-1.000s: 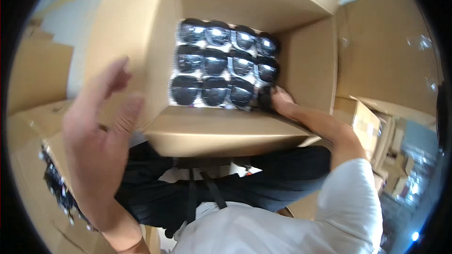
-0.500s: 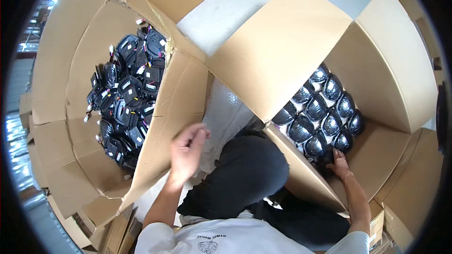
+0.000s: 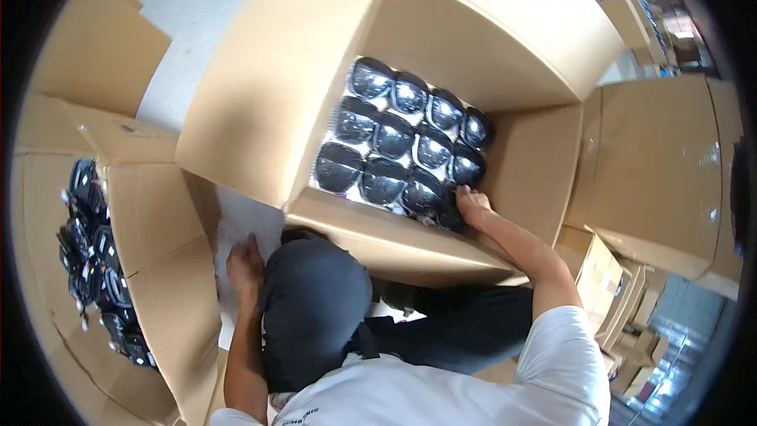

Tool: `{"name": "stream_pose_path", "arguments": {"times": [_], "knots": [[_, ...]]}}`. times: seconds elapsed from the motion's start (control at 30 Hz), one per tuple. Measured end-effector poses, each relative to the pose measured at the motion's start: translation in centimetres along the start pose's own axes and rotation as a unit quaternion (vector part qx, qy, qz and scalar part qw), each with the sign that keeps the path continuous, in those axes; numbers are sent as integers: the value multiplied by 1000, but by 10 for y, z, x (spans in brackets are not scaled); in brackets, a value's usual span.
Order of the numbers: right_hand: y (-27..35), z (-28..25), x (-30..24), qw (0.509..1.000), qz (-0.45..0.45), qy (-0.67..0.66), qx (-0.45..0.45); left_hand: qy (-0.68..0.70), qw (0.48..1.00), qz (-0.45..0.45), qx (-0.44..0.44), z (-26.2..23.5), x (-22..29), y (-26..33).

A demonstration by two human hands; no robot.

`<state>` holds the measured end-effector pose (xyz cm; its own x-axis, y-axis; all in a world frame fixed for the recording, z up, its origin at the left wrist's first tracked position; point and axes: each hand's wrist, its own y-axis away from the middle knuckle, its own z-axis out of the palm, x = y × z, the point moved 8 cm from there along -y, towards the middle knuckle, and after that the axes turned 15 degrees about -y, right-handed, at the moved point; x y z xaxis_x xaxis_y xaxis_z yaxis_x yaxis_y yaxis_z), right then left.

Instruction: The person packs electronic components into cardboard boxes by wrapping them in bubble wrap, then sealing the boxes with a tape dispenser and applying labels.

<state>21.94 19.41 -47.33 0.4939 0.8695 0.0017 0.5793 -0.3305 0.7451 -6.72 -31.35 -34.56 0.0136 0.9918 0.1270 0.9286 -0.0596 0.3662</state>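
Note:
Rows of black, glossy, rounded housings [image 3: 393,136] lie in an open cardboard box [image 3: 520,189] before me, their domed sides up. At the near right corner of the rows, my right hand [image 3: 474,205] reaches down into the box. Its fingers are bent around the edge of a black housing [image 3: 449,214], partly hidden by the hand. My left hand [image 3: 245,264] hangs beside my left knee, outside the box, fingers curled and nothing visible in them. It is nearest to a clear plastic sheet [image 3: 244,217] between the boxes.
A second open carton [image 3: 162,244] on the left holds a jumbled heap of black parts [image 3: 98,260] with light labels. A tall box flap [image 3: 268,79] stands up on the left of the middle box. Large closed cartons [image 3: 650,173] stand at the right.
The view has swung right, so the housings sit nearer the middle and the left carton nearer the rim. My right hand stays at the corner housing; my left hand is lower beside my knee.

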Motion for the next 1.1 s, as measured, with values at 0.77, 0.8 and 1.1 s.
{"name": "stream_pose_path", "arguments": {"times": [0.77,0.8,1.1], "knots": [[420,-434,-218,542,-650,-411,338,193,727,659,14,-433,282,159],[429,-437,-198,545,-617,-435,365,131,725,676,20,-440,293,165],[519,-453,-91,676,-348,-253,599,-110,655,722,195,-489,343,226]]}}
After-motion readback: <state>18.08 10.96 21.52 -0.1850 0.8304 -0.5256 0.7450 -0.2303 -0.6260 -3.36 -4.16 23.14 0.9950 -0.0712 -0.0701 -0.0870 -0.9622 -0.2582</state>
